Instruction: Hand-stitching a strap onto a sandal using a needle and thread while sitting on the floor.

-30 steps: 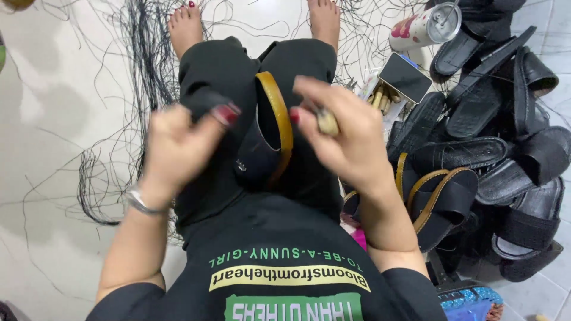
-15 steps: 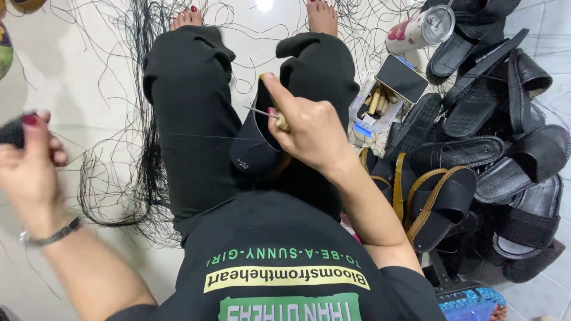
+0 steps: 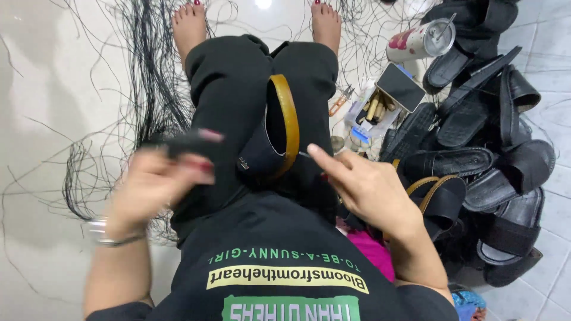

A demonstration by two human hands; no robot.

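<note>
Bright overhead light, glare on glossy floor (image 3: 262, 5); left hand (image 3: 151, 187) motion-blurred.

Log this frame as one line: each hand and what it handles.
left hand: blurred, grips dark tool | right hand: fingertip by black sandal on lap | sandal pile: floor, right

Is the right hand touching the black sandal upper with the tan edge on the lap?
Cannot tell. In the head view, the right hand has its fingertip beside the sandal upper, but blur hides any contact.
</note>
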